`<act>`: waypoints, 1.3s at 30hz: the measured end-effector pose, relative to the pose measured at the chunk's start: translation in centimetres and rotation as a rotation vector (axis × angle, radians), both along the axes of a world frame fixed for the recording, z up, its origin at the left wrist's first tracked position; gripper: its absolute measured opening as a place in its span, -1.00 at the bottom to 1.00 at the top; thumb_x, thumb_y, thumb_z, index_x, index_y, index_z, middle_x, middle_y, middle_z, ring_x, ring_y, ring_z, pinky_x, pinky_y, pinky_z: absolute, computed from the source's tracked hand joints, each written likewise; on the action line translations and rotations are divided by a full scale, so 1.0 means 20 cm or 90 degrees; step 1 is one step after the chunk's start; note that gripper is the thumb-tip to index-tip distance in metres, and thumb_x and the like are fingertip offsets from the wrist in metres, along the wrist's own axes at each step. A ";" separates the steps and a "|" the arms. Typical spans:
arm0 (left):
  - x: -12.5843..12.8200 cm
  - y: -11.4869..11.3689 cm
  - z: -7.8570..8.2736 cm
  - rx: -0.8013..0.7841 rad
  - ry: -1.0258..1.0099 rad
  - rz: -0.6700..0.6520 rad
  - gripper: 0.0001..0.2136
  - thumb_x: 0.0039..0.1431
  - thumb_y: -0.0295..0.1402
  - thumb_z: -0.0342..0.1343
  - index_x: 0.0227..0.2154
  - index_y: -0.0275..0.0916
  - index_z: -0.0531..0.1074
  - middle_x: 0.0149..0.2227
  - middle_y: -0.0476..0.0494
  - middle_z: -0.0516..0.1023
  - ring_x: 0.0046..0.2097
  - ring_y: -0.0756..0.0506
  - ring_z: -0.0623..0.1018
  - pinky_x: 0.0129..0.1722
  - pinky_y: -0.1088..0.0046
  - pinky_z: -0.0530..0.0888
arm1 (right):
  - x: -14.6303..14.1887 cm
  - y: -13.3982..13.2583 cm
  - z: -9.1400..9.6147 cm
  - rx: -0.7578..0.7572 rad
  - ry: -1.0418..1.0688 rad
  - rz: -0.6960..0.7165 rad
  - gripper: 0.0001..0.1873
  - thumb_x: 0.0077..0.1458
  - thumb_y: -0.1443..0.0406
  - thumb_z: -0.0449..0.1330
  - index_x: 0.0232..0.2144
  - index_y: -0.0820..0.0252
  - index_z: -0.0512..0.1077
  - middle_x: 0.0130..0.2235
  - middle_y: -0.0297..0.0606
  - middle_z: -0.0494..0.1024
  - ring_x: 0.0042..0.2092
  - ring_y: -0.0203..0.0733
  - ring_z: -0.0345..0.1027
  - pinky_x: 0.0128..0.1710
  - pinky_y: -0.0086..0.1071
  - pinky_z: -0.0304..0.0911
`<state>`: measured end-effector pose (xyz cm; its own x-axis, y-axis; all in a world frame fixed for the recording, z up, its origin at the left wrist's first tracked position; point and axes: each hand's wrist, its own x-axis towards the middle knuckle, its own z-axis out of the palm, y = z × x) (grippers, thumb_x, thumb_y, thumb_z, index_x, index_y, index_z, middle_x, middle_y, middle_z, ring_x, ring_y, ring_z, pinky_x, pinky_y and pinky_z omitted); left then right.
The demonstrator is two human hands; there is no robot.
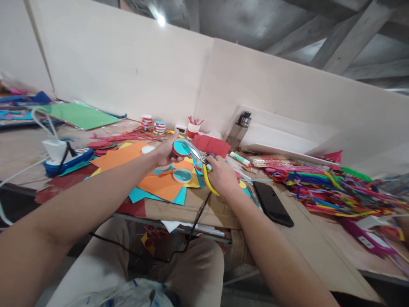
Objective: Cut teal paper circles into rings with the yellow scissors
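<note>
My left hand point(166, 150) is closed around a small round piece point(182, 148) with a teal face and a red and white rim. My right hand point(221, 172) grips a pair of scissors point(197, 153) with silver blades; a yellow loop, seemingly the handle, curves below the fingers. The blades point up and left, close beside the round piece. Whether they touch it I cannot tell. Below my hands lies a white ring with a teal centre point(182, 175), on top of orange paper point(161, 186) and teal sheets.
A black phone point(273, 204) lies right of my right arm, near heaped colourful pipe cleaners point(326, 187). A glue stick point(240, 158) and red paper point(211, 145) sit behind. Stacked discs point(159, 127) stand at the back. A blue power strip point(68, 161) is left; a black cable point(201, 211) crosses the table edge.
</note>
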<state>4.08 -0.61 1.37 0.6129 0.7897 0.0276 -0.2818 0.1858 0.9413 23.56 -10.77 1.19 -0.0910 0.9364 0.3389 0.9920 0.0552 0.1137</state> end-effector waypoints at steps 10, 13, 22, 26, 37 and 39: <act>-0.02 0.04 -0.01 -0.021 0.004 -0.009 -0.24 0.18 0.27 -0.29 -0.43 -0.39 0.50 -0.50 -0.39 0.57 -0.70 0.04 0.36 -0.80 0.61 0.05 | -0.01 0.00 0.00 -0.009 -0.003 -0.006 -0.53 0.18 0.38 0.03 0.13 0.08 0.35 -0.04 -0.09 0.48 -0.10 -0.04 0.43 -0.21 -0.31 0.23; -0.01 0.03 -0.01 -0.022 -0.006 -0.009 -0.25 0.19 0.26 -0.29 -0.41 -0.39 0.50 -0.49 -0.39 0.58 -0.69 0.05 0.36 -0.79 0.61 0.06 | -0.01 -0.01 0.00 -0.019 0.000 -0.019 -0.56 0.21 0.34 0.02 0.12 0.07 0.36 -0.05 -0.09 0.49 -0.12 -0.03 0.44 -0.21 -0.31 0.23; 0.05 -0.03 -0.03 -0.043 -0.088 0.035 -0.33 0.27 0.17 -0.26 -0.28 -0.38 0.49 -0.42 -0.32 0.61 -0.44 -0.12 0.62 -0.55 0.48 0.45 | -0.01 0.00 0.00 -0.014 0.008 -0.029 -0.51 0.25 0.33 -0.02 0.21 0.06 0.28 -0.04 -0.06 0.49 -0.12 -0.02 0.43 -0.22 -0.30 0.24; 0.06 -0.02 -0.03 -0.044 -0.122 0.069 -0.34 0.26 0.17 -0.25 -0.34 -0.38 0.48 -0.47 -0.28 0.58 -0.50 -0.09 0.57 -0.61 0.50 0.39 | 0.00 0.00 0.00 -0.003 0.011 -0.018 -0.51 0.21 0.36 0.01 0.19 0.06 0.30 -0.05 -0.09 0.49 -0.11 -0.04 0.43 -0.21 -0.32 0.24; 0.04 -0.01 -0.04 -0.035 -0.057 -0.023 -0.30 0.24 0.21 -0.32 -0.33 -0.35 0.48 -0.48 -0.30 0.57 -0.59 -0.03 0.48 -0.69 0.55 0.29 | 0.02 0.01 -0.02 0.027 0.015 0.013 -0.52 0.18 0.32 0.07 0.16 0.06 0.32 -0.03 -0.11 0.44 -0.12 -0.06 0.42 -0.26 -0.34 0.23; 0.03 0.00 -0.04 -0.033 -0.049 -0.027 -0.28 0.22 0.23 -0.34 -0.35 -0.35 0.47 -0.48 -0.32 0.57 -0.59 -0.03 0.48 -0.70 0.56 0.28 | 0.01 0.01 -0.01 0.022 0.015 0.014 -0.53 0.19 0.33 0.05 0.16 0.07 0.33 -0.04 -0.11 0.44 -0.12 -0.05 0.42 -0.24 -0.33 0.23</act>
<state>4.68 -0.71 0.60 0.6431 0.7649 0.0363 -0.3442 0.2465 0.9060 23.84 -10.62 0.89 -0.1030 0.9220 0.3733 0.9930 0.0734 0.0929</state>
